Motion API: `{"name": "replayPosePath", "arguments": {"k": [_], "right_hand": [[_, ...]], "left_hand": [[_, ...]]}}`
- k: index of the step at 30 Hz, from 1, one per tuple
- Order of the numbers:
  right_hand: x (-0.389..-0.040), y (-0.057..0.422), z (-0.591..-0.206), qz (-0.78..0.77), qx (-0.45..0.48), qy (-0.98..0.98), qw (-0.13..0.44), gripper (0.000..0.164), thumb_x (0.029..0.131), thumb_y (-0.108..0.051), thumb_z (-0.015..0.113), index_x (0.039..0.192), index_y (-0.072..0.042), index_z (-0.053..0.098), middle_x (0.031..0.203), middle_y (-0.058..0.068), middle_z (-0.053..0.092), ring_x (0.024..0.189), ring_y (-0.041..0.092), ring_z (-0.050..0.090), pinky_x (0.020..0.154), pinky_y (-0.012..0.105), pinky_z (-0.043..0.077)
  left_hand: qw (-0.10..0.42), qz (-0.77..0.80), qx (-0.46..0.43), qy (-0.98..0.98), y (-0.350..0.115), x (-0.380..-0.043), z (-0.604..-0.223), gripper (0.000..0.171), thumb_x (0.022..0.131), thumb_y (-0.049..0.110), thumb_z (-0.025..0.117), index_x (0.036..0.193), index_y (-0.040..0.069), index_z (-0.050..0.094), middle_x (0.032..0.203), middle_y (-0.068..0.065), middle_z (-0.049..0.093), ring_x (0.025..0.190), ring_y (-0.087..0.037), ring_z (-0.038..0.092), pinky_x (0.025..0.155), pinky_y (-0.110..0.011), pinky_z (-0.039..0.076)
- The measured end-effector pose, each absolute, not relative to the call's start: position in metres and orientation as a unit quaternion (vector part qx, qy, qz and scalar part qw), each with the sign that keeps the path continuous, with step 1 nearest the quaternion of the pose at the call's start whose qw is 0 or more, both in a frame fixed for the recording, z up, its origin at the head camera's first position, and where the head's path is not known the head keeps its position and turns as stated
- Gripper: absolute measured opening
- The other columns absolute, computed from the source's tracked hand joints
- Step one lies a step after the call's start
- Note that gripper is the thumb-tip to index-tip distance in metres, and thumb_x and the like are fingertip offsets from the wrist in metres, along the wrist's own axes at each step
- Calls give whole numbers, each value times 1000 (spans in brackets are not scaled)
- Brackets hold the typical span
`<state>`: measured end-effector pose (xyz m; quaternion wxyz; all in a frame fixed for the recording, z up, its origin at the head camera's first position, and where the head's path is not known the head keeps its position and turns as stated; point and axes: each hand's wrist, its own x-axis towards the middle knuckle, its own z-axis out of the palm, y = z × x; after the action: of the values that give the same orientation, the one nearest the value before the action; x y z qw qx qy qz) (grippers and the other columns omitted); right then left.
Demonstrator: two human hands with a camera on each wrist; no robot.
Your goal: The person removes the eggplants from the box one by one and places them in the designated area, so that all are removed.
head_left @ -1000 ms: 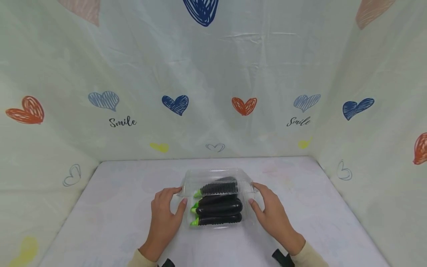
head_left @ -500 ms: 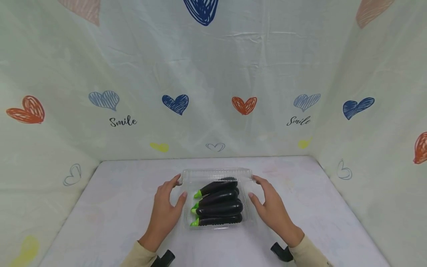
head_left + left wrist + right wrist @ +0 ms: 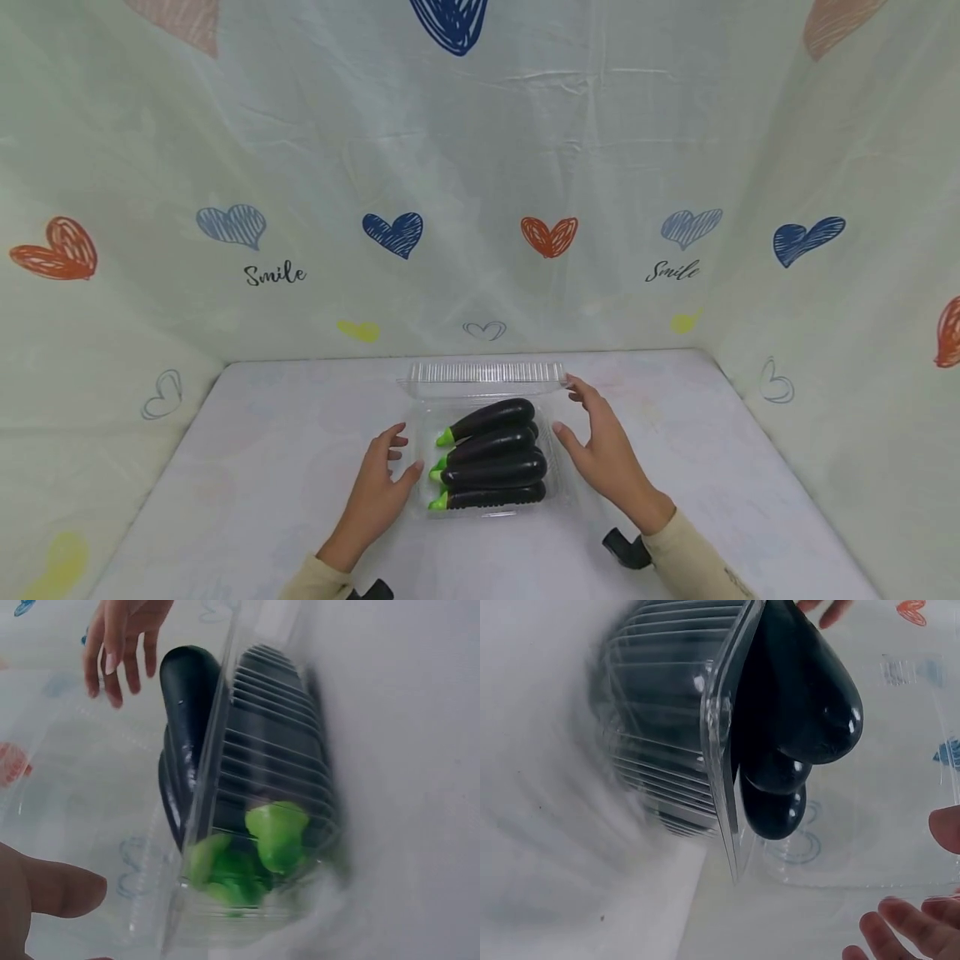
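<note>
Several dark eggplants (image 3: pixel 495 469) with green stems lie side by side in a clear plastic clamshell container (image 3: pixel 556 492). Its hinged lid (image 3: pixel 487 372) stands raised at the far side. Left of the tray, my left hand (image 3: pixel 375 490) is held with relaxed, parted fingers and nothing in them. My right hand (image 3: pixel 613 458) reaches along the right side, its index fingertip at the lid's right corner. In the right wrist view, eggplants (image 3: pixel 817 697) bulge above the ribbed tray wall (image 3: pixel 667 697). The left wrist view shows green stems (image 3: pixel 279 832) through the near wall.
A pale table (image 3: pixel 262 467) bears the container near its middle. Behind and at both sides hangs a white cloth (image 3: pixel 480 167) printed with hearts and "Smile". Black camera mounts (image 3: pixel 627 550) sit at the wrists below beige sleeves (image 3: pixel 693 558).
The lid has swung up and back from over the eggplants. My left hand has come off the lid and dropped nearer the tray's left side; my right hand has followed the lid's corner away.
</note>
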<state>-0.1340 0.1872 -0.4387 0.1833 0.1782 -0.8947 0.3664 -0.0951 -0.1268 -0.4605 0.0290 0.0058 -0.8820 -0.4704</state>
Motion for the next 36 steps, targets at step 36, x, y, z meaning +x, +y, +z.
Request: {"name": "replayPosePath", "arguments": {"k": [36], "right_hand": [[-177,191,-454,416,192,-882,109,79,96,-4,74,162,5,30,155,26,49,135,47,55,109,64,48]], "left_hand": [[-76,-614,77,-782,-135,-101,-474,50,97,-7,62,144,-9,47,112,-19,61,80,-19,62,63,-30,56]]}}
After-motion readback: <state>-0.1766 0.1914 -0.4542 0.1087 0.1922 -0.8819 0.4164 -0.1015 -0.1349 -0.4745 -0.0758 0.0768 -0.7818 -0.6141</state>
